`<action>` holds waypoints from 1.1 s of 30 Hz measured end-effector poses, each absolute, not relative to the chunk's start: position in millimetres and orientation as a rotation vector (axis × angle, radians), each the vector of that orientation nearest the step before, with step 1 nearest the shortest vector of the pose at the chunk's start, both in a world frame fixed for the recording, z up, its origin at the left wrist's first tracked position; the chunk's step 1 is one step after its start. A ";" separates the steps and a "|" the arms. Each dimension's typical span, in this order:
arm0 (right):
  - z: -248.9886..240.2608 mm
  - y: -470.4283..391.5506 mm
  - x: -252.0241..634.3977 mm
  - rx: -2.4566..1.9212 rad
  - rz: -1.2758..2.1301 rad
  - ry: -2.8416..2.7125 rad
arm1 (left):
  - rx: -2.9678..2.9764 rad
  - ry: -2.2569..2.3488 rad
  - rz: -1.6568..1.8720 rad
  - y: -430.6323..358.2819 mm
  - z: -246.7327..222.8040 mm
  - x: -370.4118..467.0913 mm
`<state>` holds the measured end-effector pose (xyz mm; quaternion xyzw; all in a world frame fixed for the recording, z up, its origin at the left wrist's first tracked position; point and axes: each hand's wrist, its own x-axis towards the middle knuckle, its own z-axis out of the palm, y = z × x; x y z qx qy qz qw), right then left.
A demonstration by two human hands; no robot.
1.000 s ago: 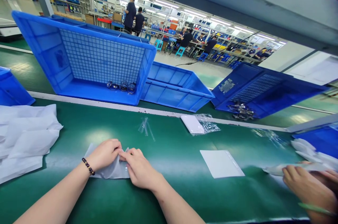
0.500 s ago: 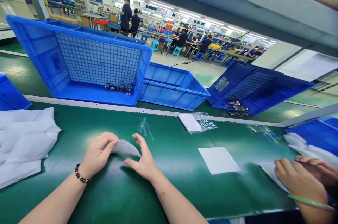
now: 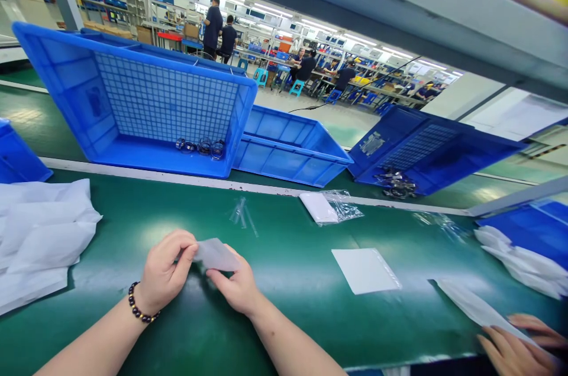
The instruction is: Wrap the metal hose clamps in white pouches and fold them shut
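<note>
- Sheet, thin, whitish and translucent: held raised above the near part of the bench, left of centre; spanned between the two hands of the person.
- Left hand: fingers drawn together; left end of the sheet pinched between thumb and fingers. A dark beaded bracelet is worn at the wrist.
- Right hand: right end of the sheet held, with the thumb at the near edge and the fingers partly hidden behind.
- Bench: surfaced in green; edged at the far side by a pale strip.
- White sheets, crumpled: piled at the left.
- Clear strips: laid loosely on the bench, beyond the hands.
- Clear bag: placed near the far edge, right of the strips; a white block is seen at its left end.
- Flat white packet: laid right of the hands, well apart from them.
- Co-worker's hands: seen at the near right corner, blurred; a long white piece is handled by them.
- Large blue crate: tipped on its side at the far left; dark rings are contained.
- Smaller blue crate: stood upright, right of the large one.
- Dark blue crate: tilted at the far right; metal parts are gathered at its lower end.
</note>
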<state>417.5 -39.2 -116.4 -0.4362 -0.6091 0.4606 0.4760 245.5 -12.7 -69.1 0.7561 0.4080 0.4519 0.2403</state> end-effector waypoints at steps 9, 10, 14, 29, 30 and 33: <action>-125.3 -23.0 431.0 -1.051 1.846 -0.943 | 1.484 1.300 0.809 12.2 -92.9 254.2; -127.6 -20.0 431.9 -1.102 1.842 -0.912 | 1.412 1.288 0.809 15.5 -100.1 255.9; -132.0 -10.5 433.6 -1.184 1.767 -0.853 | 1.137 1.222 0.796 22.3 -115.2 260.1; -132.8 -8.2 434.9 -1.261 1.657 -0.826 | 0.885 0.973 0.610 18.5 -108.2 261.4; -133.8 -7.6 435.1 -1.274 1.625 -0.823 | 0.874 0.996 0.634 18.6 -109.1 262.5; -138.0 -5.6 436.1 -1.301 1.548 -0.830 | 0.859 1.036 0.748 19.5 -113.3 265.5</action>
